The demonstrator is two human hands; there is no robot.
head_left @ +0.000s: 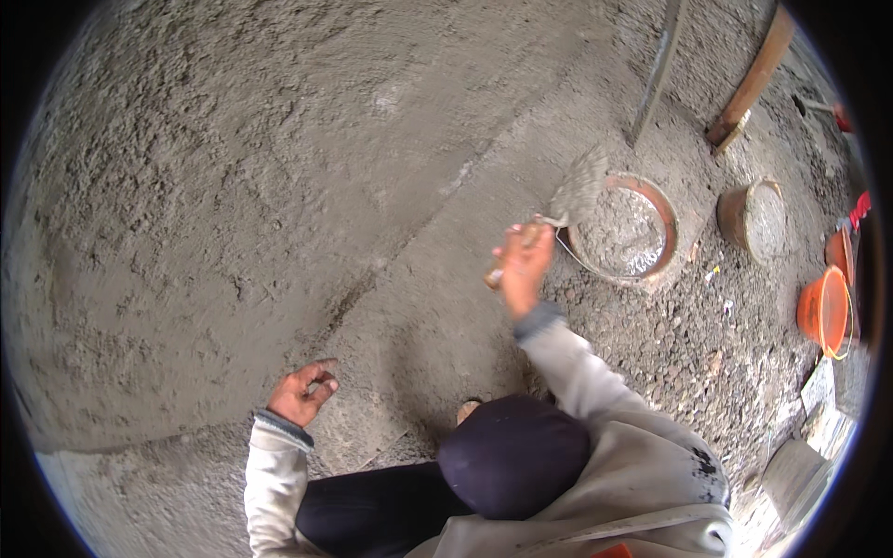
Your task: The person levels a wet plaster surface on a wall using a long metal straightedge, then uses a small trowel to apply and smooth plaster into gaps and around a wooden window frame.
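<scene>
My right hand [526, 265] is wrapped round the wooden handle of a trowel [579, 189], whose blade is smeared by motion and coated grey. The blade is at the left rim of a round tub [672, 223] that holds wet grey mortar [623, 232]. My left hand [302, 392] hangs near the foot of the rough grey wall [233, 214], its fingers curled and apart, with nothing in them. Whether that hand touches the wall I cannot tell.
A bucket of grey liquid [765, 221] stands right of the tub. Farther right is an orange bucket [822, 309]. Wooden posts [755, 79] rise at the upper right. Gravel [665, 339] covers the ground beside my right arm. Boards [795, 479] lie at the lower right.
</scene>
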